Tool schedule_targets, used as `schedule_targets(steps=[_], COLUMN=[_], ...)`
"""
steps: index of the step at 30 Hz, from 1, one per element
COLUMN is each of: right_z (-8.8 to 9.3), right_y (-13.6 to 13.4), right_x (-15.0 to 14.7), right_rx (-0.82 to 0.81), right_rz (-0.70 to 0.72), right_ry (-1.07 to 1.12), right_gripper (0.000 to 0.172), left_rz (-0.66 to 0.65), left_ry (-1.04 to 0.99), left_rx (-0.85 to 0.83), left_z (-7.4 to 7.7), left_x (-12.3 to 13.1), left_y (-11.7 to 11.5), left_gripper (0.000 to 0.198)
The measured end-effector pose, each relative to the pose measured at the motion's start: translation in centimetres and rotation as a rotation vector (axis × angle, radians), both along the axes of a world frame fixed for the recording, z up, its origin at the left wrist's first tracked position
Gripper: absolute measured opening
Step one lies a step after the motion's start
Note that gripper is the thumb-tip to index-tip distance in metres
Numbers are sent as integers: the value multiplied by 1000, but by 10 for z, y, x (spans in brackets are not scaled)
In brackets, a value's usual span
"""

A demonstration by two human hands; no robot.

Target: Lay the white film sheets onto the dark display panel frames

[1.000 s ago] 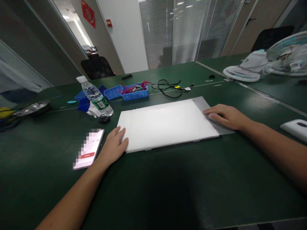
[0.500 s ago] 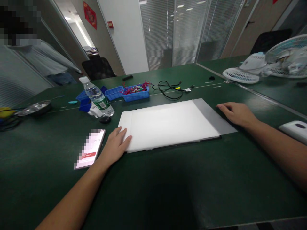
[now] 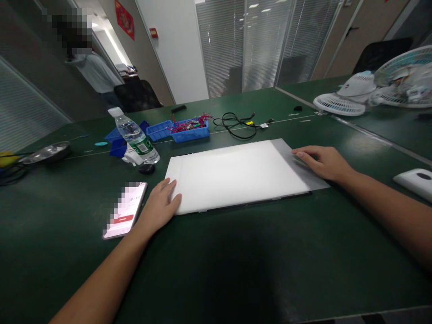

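1. Fingers (image 3: 168,191) of the left hand (image 3: 158,206) lie flat and loose, tips resting on the left short edge of the white panel (image 3: 236,175). Nothing is gripped.
2. Fingers (image 3: 301,155) of the right hand (image 3: 322,162) are stretched out and relaxed, palm down. They press on the grey sheet (image 3: 286,149) that sticks out past the right end of the panel. Nothing is clasped.
3. The panel lies flat on the green counter (image 3: 216,270) at frame centre, between the two hands, long side toward the camera.
4. Materials: the panel is a matte, milky-white rectangle, rigid-looking. The sheet is thin, pale grey and semi-translucent. A thin dark strip (image 3: 266,200) shows under the near edge of the panel; I cannot tell what it is. The counter surface is dull and dark green.
5. Left of the left hand, just beside it: a phone (image 3: 125,210) lying face up, screen blurred.
6. Upper left: a clear plastic water bottle (image 3: 135,139) lying tilted, blue trays (image 3: 184,130) holding red wires, and a metal dish (image 3: 47,152).
7. Upper centre: a coiled black cable (image 3: 236,121).
8. Upper right: white fans (image 3: 367,90), cut off by the frame edge. At the right edge is a white object (image 3: 413,182), partly cropped and not identifiable.
9. A person (image 3: 91,67) stands at far upper left.
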State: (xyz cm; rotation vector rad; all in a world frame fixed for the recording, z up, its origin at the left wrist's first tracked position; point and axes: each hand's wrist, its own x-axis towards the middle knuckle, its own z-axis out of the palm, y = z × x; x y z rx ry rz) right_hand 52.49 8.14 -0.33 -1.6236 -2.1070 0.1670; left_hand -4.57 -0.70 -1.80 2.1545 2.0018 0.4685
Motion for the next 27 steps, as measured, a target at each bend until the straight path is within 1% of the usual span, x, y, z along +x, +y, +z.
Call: schedule_targets(steps=[4, 10, 12, 21, 27], right_z=[2, -4, -6, -11, -19], right_y=[-3, 1, 2, 2, 6], right_x=[-5, -4, -3, -6, -5], right_rx=[10, 28, 39, 35, -22], right_rz=[87, 190, 217, 319, 436], right_ry=[50, 75, 81, 163, 139], right_gripper=[53, 51, 49, 35, 39], left_rz=[-16, 13, 15, 31, 49], left_ry=[-24, -44, -42, -31, -21], left_rx=[21, -16, -19, 33, 44], left_z=[0, 4, 4, 3, 3], left_x=[-2, 2, 2, 1, 0], left_y=[0, -1, -1, 0, 1], left_gripper=[74, 86, 86, 68, 66])
